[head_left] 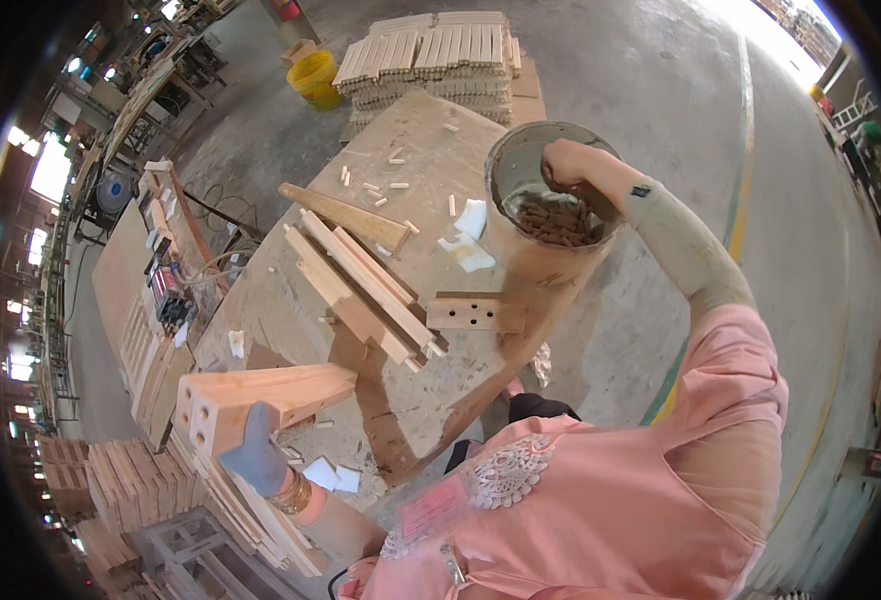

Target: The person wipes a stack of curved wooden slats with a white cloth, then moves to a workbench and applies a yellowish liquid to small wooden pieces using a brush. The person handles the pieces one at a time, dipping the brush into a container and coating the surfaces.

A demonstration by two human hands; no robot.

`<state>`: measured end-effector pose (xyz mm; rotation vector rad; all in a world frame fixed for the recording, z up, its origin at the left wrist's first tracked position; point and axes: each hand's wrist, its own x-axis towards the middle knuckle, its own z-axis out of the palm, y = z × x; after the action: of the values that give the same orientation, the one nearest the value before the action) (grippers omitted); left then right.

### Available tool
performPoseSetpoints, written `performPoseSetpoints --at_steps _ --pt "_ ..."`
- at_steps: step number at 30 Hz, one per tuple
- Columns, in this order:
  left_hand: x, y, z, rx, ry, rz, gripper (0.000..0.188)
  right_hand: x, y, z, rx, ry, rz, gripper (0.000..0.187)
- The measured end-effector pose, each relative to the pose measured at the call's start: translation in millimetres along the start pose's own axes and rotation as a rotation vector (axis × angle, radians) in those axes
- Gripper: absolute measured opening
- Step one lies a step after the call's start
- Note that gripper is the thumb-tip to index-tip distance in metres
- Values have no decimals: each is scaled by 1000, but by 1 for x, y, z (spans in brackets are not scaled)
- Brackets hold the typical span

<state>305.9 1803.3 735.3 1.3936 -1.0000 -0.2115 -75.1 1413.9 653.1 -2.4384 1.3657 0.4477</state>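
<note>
My left hand [253,450], in a grey glove, grips the near end of a thick wooden leg [291,388]. Several round holes are drilled in the leg's end face. My right hand [568,163] reaches over the rim and into a round bucket [498,190] at the table's far right. Its fingers are curled closed, and what they hold, if anything, is hidden. Short brown sticks, like dowels [561,222], lie in the bottom of the bucket. Between my hands a small wooden block with several holes [451,313] rests on the worktable [441,140].
Long wooden strips [346,290] and a thicker bar [346,215] lie mid-table. Pale loose dowels [374,190] and white scraps [469,235] are scattered beyond. Stacked wood [426,60] and a yellow bucket [314,80] stand past the far edge. A side bench [121,270] is at left.
</note>
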Motion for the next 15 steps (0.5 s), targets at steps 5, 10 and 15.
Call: performPoseSetpoints --at_steps 5,10,15 --pt "-1 -4 28 -5 160 -114 60 55 -2 40 -232 52 -246 24" --pt "-27 -24 15 432 200 -96 34 64 -3 63 -338 188 -385 28" --pt "2 3 41 256 26 149 59 57 3 78 -242 122 -249 43"
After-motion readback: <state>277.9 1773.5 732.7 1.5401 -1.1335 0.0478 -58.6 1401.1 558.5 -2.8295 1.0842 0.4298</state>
